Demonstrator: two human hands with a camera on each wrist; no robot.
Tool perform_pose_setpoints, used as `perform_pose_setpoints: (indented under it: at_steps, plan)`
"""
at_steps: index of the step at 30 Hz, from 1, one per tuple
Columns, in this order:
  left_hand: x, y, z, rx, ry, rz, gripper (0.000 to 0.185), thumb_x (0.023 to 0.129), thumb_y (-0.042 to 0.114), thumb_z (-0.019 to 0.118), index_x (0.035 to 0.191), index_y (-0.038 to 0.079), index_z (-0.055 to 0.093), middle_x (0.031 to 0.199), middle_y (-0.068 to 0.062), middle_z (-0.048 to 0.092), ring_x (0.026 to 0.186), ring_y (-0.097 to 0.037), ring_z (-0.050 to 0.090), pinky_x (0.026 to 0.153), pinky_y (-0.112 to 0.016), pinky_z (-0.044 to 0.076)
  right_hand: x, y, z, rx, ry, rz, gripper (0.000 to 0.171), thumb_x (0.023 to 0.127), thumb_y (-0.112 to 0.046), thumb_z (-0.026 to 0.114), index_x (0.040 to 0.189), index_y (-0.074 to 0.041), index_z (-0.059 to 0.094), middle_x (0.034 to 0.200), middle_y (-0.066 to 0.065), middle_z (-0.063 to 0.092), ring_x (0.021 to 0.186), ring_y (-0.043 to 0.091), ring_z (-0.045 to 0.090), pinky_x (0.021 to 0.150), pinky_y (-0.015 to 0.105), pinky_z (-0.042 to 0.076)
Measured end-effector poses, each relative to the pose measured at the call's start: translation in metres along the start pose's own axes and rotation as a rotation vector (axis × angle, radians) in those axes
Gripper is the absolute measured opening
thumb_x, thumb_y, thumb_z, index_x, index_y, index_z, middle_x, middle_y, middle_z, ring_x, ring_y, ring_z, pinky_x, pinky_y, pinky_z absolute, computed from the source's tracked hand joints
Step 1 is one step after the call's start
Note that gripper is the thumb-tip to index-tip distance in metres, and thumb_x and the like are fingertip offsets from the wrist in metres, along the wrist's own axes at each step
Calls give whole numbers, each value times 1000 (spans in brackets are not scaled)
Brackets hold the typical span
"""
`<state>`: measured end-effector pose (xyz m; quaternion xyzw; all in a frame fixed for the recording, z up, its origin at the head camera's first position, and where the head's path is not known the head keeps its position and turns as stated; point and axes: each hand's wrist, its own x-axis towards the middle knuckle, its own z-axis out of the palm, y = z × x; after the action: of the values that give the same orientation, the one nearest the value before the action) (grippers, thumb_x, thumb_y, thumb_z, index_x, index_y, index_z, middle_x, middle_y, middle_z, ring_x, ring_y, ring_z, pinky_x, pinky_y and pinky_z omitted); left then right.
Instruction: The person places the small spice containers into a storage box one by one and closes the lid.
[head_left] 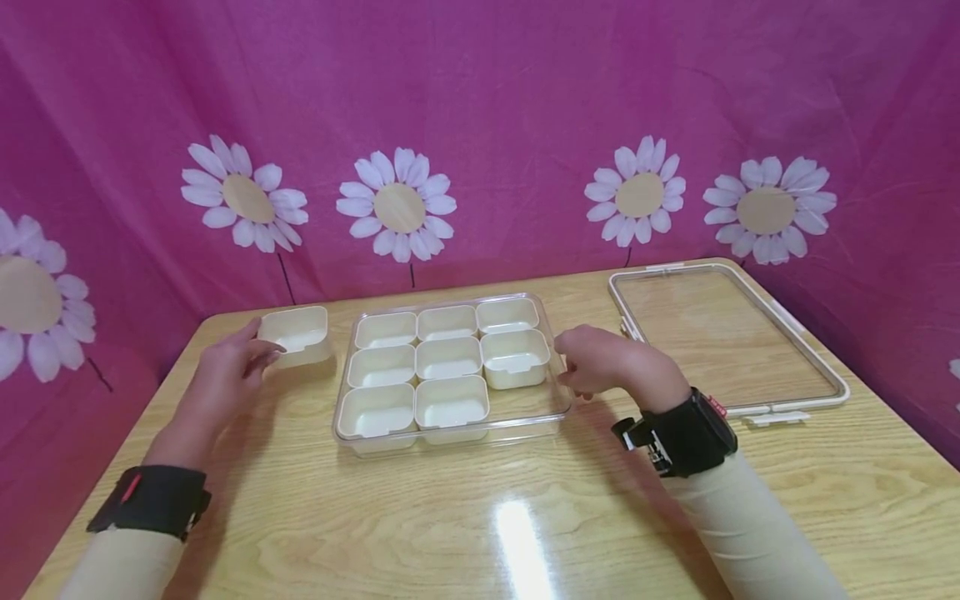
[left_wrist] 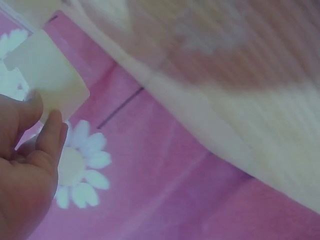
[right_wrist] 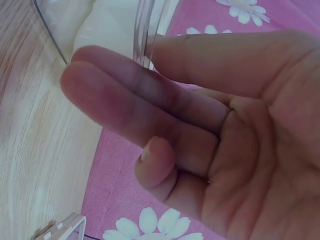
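Note:
My left hand pinches a small cream plastic cup at its near left side. The cup is held over the table, to the left of a transparent box. Inside that box several matching cream cups stand in rows, and its front right corner shows bare floor. My right hand is at the box's right side. In the right wrist view the transparent wall passes between the thumb and the fingers, which grip it. The left wrist view shows thumb and fingertips on the held cup.
On the right of the wooden table lies a transparent lid with a white frame and side clips. A pink cloth with large daisies hangs behind the table and along its sides.

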<state>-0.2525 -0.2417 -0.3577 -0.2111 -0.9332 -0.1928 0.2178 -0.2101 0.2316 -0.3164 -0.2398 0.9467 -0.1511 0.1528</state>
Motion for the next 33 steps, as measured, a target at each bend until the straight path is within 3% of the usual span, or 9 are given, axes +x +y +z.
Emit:
perform_pose_setpoints:
  at_steps: [9, 15, 23, 29, 33]
  plan:
    - [6, 48, -9, -54, 107, 2, 18, 84, -11, 72, 101, -6, 76, 134, -36, 55, 119, -56, 57, 95, -66, 46, 2, 1, 1, -18, -17, 27, 8, 94, -2, 64, 89, -1, 59, 65, 4, 66, 59, 15, 64, 70, 32, 53]
    - [9, 88, -13, -83, 130, 11, 23, 83, -10, 75, 106, -5, 76, 131, -32, 59, 116, -52, 61, 91, -60, 51, 3, 1, 1, -34, -1, 19, 9, 93, -2, 66, 86, -1, 60, 62, 2, 65, 58, 14, 62, 71, 33, 53]
    - [7, 131, -9, -141, 89, 95, 22, 84, -8, 76, 104, -2, 78, 126, -30, 63, 116, -47, 63, 88, -54, 55, 11, -4, 11, 80, 46, -53, 14, 93, 1, 63, 83, -3, 53, 65, 6, 70, 60, 20, 70, 64, 27, 52]
    - [3, 151, 1, -181, 52, 173, 21, 83, -7, 78, 102, 1, 79, 121, -25, 68, 118, -41, 65, 100, -55, 49, 19, -12, 21, 132, 80, -109, 21, 95, 1, 64, 80, -4, 50, 66, 9, 71, 62, 24, 72, 59, 25, 51]
    - [1, 163, 6, -191, 26, 191, 21, 82, -4, 80, 102, 3, 80, 120, -23, 70, 115, -38, 67, 94, -49, 54, 20, -17, 23, 147, 81, -125, 24, 96, 0, 64, 78, -5, 50, 66, 8, 70, 62, 24, 71, 59, 25, 51]
